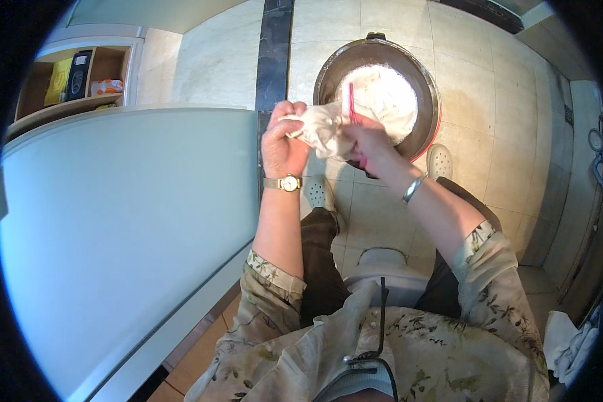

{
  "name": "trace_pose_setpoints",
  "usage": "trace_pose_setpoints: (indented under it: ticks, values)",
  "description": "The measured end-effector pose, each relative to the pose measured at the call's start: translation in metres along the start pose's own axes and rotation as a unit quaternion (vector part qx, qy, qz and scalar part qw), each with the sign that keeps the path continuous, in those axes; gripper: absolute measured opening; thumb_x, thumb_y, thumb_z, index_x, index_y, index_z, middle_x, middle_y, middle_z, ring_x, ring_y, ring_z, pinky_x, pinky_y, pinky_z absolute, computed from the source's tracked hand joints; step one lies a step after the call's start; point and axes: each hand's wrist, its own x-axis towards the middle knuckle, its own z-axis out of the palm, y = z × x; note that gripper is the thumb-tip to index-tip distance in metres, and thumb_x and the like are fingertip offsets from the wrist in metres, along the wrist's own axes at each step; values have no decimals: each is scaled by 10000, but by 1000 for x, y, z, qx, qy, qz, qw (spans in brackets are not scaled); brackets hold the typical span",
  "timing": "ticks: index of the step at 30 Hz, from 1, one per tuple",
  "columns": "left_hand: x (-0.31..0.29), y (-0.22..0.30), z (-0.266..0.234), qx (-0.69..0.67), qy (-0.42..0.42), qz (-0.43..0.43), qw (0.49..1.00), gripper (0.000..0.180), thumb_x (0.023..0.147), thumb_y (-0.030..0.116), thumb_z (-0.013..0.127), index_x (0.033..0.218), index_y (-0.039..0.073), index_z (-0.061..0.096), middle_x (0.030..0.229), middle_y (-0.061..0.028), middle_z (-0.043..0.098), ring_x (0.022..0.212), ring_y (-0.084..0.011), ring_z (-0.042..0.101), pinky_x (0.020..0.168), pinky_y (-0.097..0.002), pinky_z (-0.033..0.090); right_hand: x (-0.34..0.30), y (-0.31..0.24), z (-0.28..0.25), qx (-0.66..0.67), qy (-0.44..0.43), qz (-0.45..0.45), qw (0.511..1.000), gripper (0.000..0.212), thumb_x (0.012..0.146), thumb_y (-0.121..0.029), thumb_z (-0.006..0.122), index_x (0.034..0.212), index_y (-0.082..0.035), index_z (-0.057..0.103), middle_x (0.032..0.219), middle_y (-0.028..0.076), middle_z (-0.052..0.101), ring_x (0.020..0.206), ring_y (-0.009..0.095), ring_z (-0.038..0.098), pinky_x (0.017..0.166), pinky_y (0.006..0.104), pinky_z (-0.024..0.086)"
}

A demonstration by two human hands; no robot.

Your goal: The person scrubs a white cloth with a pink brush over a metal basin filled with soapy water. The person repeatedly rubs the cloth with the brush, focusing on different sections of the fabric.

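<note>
Cloth: white bundle (320,129) held between both hands, long axis left to right, above basin (328,67)
Left hand (283,144): fist closed on its left end
Right hand (370,143): fingers pinching its right end

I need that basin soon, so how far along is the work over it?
Done: white contents already fill the basin. In hand: the left hand and right hand grip a white lump above its rim. Left: that lump is not yet in the basin.

Two hands (285,144), one cloth (321,127), one basin (328,74), two shoes (439,161).
</note>
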Motion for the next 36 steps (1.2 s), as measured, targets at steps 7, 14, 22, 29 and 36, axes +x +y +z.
trace_pose_setpoints:
  ticks: [7,14,22,29,36]
  values:
    - [1,-4,-9,296,121,-38,947,503,687,-151,547,1164,-7,487,1078,-151,551,911,-215,582,753,-276,504,2,-53,-19,214,-203,-39,955,174,845,-90,505,981,12,546,564,-38,414,390,33,289,363,180,223]
    - [4,-6,-3,63,104,-42,992,406,773,-118,473,1162,-14,433,1089,-212,533,975,-301,571,836,-406,501,-11,-46,-4,95,-150,-12,984,310,774,-34,516,1083,-26,513,644,0,490,392,35,296,353,182,216]
    - [10,-4,-25,-56,113,22,992,389,815,-81,436,1196,-22,385,1118,-231,499,1014,-339,543,887,-440,475,-12,-27,-4,82,-175,105,975,267,825,-113,517,1087,-67,536,665,-15,468,392,34,292,342,179,222]
    - [9,0,-27,-72,145,43,986,403,805,-85,458,1198,-44,382,1116,-217,508,1013,-327,544,884,-432,474,-18,-25,2,27,-177,121,976,74,833,-166,570,847,-94,573,585,-34,463,366,44,305,321,192,200]
    - [-1,2,8,298,176,8,938,290,792,-73,493,1073,-50,555,1041,-168,590,948,-199,578,808,-277,462,-8,-40,-7,85,-139,-64,984,103,813,-90,605,887,-74,535,646,20,554,395,40,379,327,191,245]
